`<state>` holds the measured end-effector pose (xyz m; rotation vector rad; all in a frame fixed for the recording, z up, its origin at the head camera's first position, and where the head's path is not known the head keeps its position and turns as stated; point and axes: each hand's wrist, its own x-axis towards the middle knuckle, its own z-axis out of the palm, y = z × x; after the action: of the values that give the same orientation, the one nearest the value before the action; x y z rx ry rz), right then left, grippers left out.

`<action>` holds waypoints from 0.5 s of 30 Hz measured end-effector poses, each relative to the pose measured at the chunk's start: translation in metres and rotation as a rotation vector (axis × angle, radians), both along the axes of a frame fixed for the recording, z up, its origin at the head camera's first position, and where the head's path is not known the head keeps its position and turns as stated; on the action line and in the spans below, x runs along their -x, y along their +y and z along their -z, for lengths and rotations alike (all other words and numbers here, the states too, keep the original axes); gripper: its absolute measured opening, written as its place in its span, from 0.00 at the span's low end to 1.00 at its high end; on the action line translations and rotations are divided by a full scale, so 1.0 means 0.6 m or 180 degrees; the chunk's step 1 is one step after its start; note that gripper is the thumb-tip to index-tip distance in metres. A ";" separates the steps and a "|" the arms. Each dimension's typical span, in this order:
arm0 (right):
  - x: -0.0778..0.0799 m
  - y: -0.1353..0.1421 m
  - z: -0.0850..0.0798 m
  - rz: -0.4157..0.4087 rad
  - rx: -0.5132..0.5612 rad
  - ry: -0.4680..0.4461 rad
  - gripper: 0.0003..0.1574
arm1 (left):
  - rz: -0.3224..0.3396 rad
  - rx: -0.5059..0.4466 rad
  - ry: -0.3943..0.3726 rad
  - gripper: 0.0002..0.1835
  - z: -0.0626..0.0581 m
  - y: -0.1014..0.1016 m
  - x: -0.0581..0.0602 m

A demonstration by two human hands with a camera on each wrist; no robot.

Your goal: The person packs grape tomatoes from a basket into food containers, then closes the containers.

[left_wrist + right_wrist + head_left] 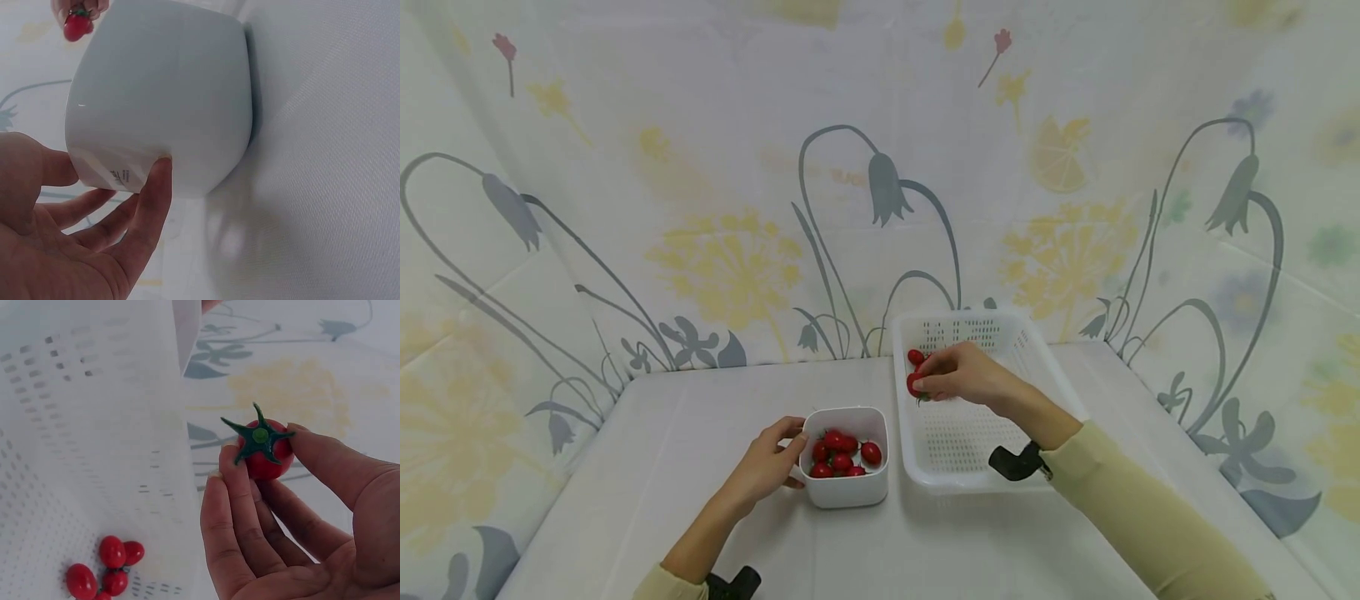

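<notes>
My left hand (763,462) holds the left side of a small white container (847,493), thumb at its rim and other fingers against the outer wall. Several red cherry tomatoes (842,461) lie inside it. Between the thumb and fingertips of my right hand (966,375), a cherry tomato (275,464) is pinched, its green calyx showing in the right wrist view. This hand is above the left part of a white perforated basket (907,462). More tomatoes (112,551) lie in the basket, partly hidden by the hand in the head view.
Container and basket stand side by side on a white-covered table (700,408), a narrow gap between them. Behind rises a flower-printed sheet (880,275). Black wrist straps (1018,461) sit at both cuffs.
</notes>
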<state>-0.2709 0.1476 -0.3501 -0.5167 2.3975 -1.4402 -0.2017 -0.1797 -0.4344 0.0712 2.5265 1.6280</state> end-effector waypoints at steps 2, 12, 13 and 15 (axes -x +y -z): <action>-0.003 -0.008 -0.001 -0.0022 0.0047 0.0004 0.16 | -0.0005 0.0004 -0.0005 0.18 0.000 0.000 0.000; -0.021 -0.050 0.002 -0.0211 0.0134 0.0128 0.16 | -0.0009 0.0007 -0.0017 0.18 0.002 0.000 0.001; -0.023 -0.054 0.003 -0.0220 0.0151 0.0124 0.16 | -0.0008 0.0006 -0.0018 0.18 0.001 0.000 0.001; -0.028 -0.062 0.005 -0.0231 0.0160 0.0111 0.16 | 0.0000 -0.0010 -0.0012 0.18 0.001 0.000 0.000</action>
<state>-0.2538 0.1104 -0.3532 -0.6392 2.3486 -1.4753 -0.2019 -0.1800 -0.4348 0.0682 2.5212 1.6306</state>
